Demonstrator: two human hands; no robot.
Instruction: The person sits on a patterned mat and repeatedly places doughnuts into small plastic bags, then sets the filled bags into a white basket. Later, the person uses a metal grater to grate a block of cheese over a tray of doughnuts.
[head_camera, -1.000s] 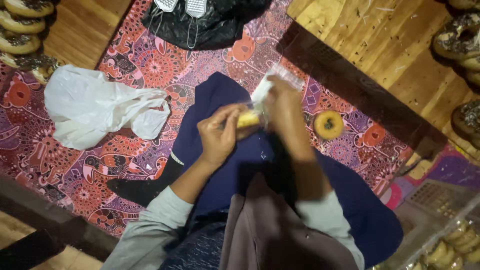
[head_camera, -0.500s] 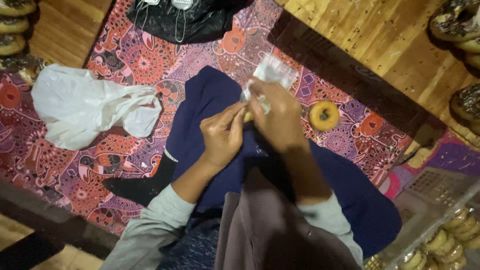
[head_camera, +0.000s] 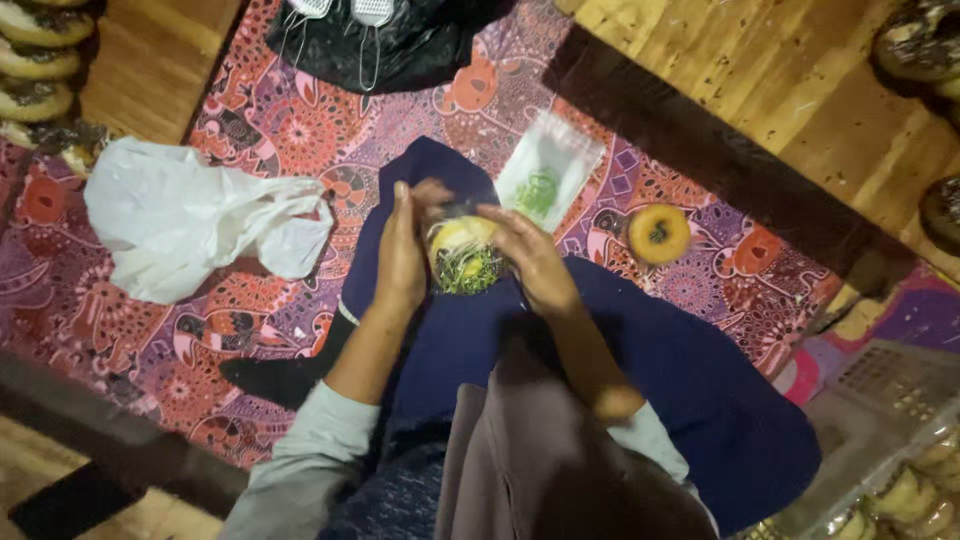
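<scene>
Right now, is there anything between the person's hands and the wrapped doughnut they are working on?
Nothing visible. The left hand and the right hand both touch the wrapped doughnut directly, over the lap. The empty clear bag lies apart on the patterned mat.

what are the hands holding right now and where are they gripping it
Both hands, left hand and right hand, hold a wrapped doughnut between them, by its two opposite sides.

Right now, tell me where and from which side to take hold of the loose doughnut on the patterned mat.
Grip the doughnut across its outer rim, coming straight down from above. It lies flat on the patterned mat, hole up, apart from the clear packet beside it, so opposite edges look free; the right hand is nearest.
</scene>
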